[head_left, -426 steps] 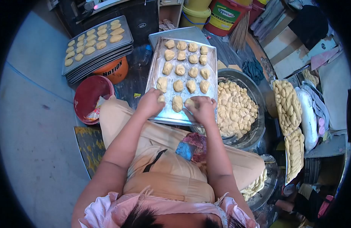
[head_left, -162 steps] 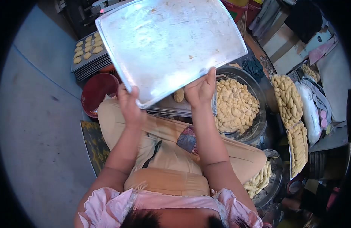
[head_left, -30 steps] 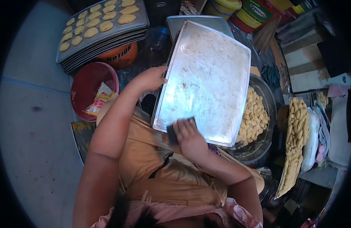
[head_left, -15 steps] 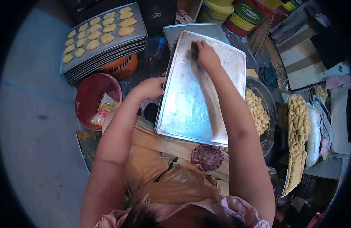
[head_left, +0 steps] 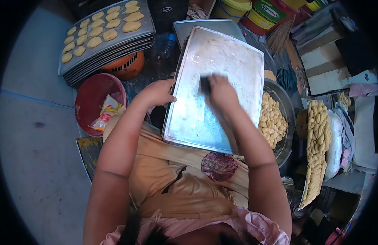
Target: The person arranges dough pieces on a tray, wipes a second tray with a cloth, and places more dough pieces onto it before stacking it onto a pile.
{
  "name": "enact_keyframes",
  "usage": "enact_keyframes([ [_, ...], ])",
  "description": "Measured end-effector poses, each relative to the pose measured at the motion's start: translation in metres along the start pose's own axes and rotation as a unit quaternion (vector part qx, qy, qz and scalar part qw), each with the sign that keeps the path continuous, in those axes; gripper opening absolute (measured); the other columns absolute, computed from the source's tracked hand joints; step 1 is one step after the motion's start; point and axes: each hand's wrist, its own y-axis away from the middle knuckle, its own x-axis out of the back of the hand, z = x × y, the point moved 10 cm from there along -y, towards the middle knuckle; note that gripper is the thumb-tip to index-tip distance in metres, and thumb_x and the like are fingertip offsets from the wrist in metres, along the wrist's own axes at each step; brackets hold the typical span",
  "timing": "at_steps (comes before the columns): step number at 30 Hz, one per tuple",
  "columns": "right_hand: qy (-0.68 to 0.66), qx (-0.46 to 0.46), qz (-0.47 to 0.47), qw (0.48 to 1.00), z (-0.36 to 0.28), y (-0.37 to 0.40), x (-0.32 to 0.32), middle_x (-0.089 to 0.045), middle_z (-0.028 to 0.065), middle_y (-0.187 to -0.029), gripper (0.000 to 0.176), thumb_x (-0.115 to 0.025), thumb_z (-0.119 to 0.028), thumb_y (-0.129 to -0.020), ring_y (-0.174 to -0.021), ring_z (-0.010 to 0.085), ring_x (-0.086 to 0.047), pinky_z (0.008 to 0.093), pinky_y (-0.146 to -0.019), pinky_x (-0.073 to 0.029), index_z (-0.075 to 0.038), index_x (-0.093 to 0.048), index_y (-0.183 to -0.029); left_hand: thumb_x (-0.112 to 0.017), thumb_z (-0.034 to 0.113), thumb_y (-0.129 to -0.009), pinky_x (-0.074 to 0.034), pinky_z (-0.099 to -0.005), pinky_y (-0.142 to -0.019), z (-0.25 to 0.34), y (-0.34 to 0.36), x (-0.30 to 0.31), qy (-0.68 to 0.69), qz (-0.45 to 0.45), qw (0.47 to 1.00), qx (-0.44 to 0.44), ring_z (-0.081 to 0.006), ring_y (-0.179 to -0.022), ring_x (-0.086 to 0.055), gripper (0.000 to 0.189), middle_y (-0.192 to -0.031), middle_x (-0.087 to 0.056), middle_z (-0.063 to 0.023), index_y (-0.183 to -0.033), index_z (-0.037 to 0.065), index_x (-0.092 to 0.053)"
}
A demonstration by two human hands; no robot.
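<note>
A worn metal tray lies across my lap on top of at least one more tray. My left hand grips its left edge, thumb on the rim. Near the middle of the tray, my right hand is closed round a small dark scraper-like object, blurred by motion, that touches the metal surface. A purple crumpled cloth rests on my lap below the tray.
Stacked trays with dough pieces stand at upper left, above a red bucket. At right are a basin of dough lumps and a long board of braided dough. Buckets stand behind.
My right hand has come down from near the tray's top edge to its middle with the dark object. My left hand still holds the left edge. The whole view has shifted slightly.
</note>
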Motion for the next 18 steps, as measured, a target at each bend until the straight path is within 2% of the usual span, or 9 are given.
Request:
enact_keyframes([
  [2, 0.028, -0.057, -0.018, 0.998, 0.038, -0.066, 0.014, -0.057, 0.0188, -0.127, 0.044, -0.051, -0.008, -0.082, -0.114, 0.0343, -0.057, 0.0431, -0.098, -0.046, -0.002, -0.055, -0.125, -0.077, 0.017, -0.071, -0.050, -0.0382, -0.071, -0.003, -0.003, -0.002, 0.007, -0.001, 1.000, 0.003, -0.0309, -0.080, -0.065, 0.070, -0.087, -0.066, -0.0180, -0.131, -0.004, -0.048],
  [5, 0.043, -0.083, 0.097, 0.991, 0.099, -0.131, 0.013, -0.053, 0.0163, -0.136, 0.049, -0.047, -0.005, -0.083, -0.120, 0.0335, -0.054, 0.0404, -0.100, -0.045, -0.005, -0.053, -0.132, -0.078, 0.017, -0.071, -0.050, -0.0381, -0.071, -0.004, -0.008, -0.002, -0.024, -0.006, 1.000, -0.009, -0.0305, -0.080, -0.065, 0.070, -0.087, -0.066, -0.0175, -0.130, -0.004, -0.048],
  [7, -0.009, -0.068, 0.155, 0.985, 0.089, -0.122, 0.042, -0.057, 0.0179, -0.129, 0.047, -0.047, -0.004, -0.083, -0.115, 0.0342, -0.056, 0.0408, -0.098, -0.046, -0.005, -0.055, -0.130, -0.078, 0.017, -0.071, -0.050, -0.0377, -0.070, -0.001, -0.005, 0.002, -0.026, -0.002, 1.000, -0.007, -0.0304, -0.079, -0.065, 0.070, -0.087, -0.066, -0.0175, -0.131, -0.005, -0.048],
  [10, -0.150, -0.007, 0.148, 0.978, 0.037, -0.042, 0.097, -0.062, 0.0200, -0.113, 0.039, -0.050, -0.003, -0.084, -0.105, 0.0360, -0.060, 0.0416, -0.090, -0.048, -0.005, -0.061, -0.121, -0.078, 0.018, -0.071, -0.050, -0.0365, -0.070, -0.003, -0.005, 0.000, -0.022, -0.007, 1.000, -0.008, -0.0294, -0.079, -0.064, 0.072, -0.086, -0.066, -0.0172, -0.131, -0.006, -0.048],
  [11, -0.183, -0.004, 0.115, 0.976, 0.032, -0.003, 0.097, -0.064, 0.0195, -0.096, 0.028, -0.056, -0.004, -0.083, -0.092, 0.0366, -0.062, 0.0414, -0.081, -0.049, -0.003, -0.065, -0.109, -0.078, 0.018, -0.071, -0.050, -0.0361, -0.070, -0.005, -0.005, -0.001, -0.018, -0.009, 1.000, -0.006, -0.0289, -0.079, -0.064, 0.072, -0.086, -0.066, -0.0171, -0.131, -0.006, -0.047],
  [12, -0.270, 0.037, 0.095, 0.957, 0.012, 0.044, 0.111, -0.064, 0.0169, -0.088, 0.022, -0.059, -0.003, -0.080, -0.086, 0.0340, -0.063, 0.0393, -0.075, -0.049, -0.001, -0.065, -0.101, -0.078, 0.019, -0.071, -0.050, -0.0356, -0.070, -0.005, -0.004, -0.001, -0.009, -0.010, 1.000, -0.003, -0.0282, -0.078, -0.064, 0.073, -0.086, -0.066, -0.0169, -0.132, -0.006, -0.047],
  [15, -0.427, 0.056, -0.185, 0.884, -0.042, 0.161, 0.092, -0.065, 0.0130, -0.096, 0.031, -0.063, 0.000, -0.075, -0.091, 0.0312, -0.064, 0.0371, -0.080, -0.051, -0.006, -0.067, -0.104, -0.078, 0.019, -0.072, -0.049, -0.0346, -0.070, 0.001, 0.001, 0.001, 0.013, -0.020, 1.000, 0.001, -0.0262, -0.078, -0.064, 0.074, -0.085, -0.066, -0.0161, -0.134, -0.007, -0.045],
  [17, -0.421, 0.107, -0.283, 0.855, -0.072, 0.215, 0.059, -0.065, 0.0150, -0.097, 0.030, -0.063, -0.003, -0.076, -0.093, 0.0327, -0.063, 0.0397, -0.081, -0.050, -0.005, -0.066, -0.106, -0.078, 0.019, -0.073, -0.049, -0.0340, -0.070, 0.004, 0.004, 0.001, 0.021, -0.021, 1.000, 0.000, -0.0247, -0.077, -0.063, 0.075, -0.085, -0.066, -0.0154, -0.135, -0.007, -0.045],
  [18, -0.381, 0.083, -0.316, 0.865, -0.078, 0.235, 0.034, -0.065, 0.0161, -0.099, 0.031, -0.063, -0.005, -0.077, -0.094, 0.0344, -0.063, 0.0412, -0.082, -0.050, -0.005, -0.065, -0.108, -0.077, 0.019, -0.074, -0.049, -0.0338, -0.070, -0.001, 0.005, -0.002, 0.046, -0.028, 0.998, 0.020, -0.0239, -0.076, -0.062, 0.074, -0.085, -0.065, -0.0145, -0.136, -0.007, -0.044],
])
